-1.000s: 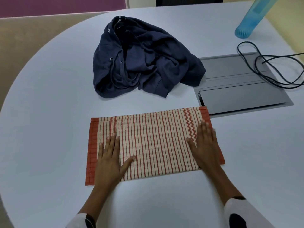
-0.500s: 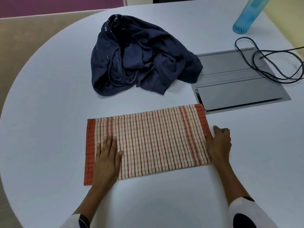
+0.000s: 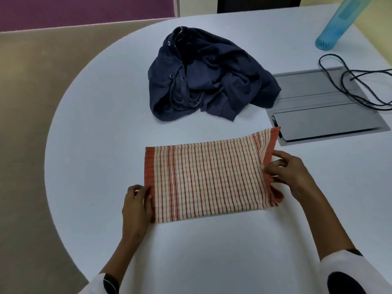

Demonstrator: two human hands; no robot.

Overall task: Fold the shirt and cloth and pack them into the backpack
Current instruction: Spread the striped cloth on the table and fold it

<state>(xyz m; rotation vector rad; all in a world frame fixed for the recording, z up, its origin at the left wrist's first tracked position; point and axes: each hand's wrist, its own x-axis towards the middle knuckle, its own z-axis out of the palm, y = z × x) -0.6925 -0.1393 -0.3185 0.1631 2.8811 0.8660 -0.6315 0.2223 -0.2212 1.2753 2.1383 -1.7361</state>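
From the head view, the striped cloth [image 3: 209, 179] is lying folded into a long rectangle near the front edge of the white counter [image 3: 95, 128]. A second ago both hands were pressing flat on top of it; now they are working at its two short ends. The right hand [image 3: 290, 175] is pinching the red-bordered right end and lifting it off the counter, so that edge is standing up and curling. The left hand [image 3: 136, 205] is curling its fingers at the near left corner, apparently gripping the edge, though the fingertips are hard to make out. This suggests smoothing is over and the next fold, end over end, is starting.

The dark blue shirt [image 3: 209, 81] is sitting crumpled toward the counter's far side, not yet folded. Toward the right edge, a grey panel [image 3: 326, 111] is carrying a looped black cable [image 3: 350, 81], and a blue bottle [image 3: 337, 26] is being cut off by the frame. No backpack is showing anywhere.
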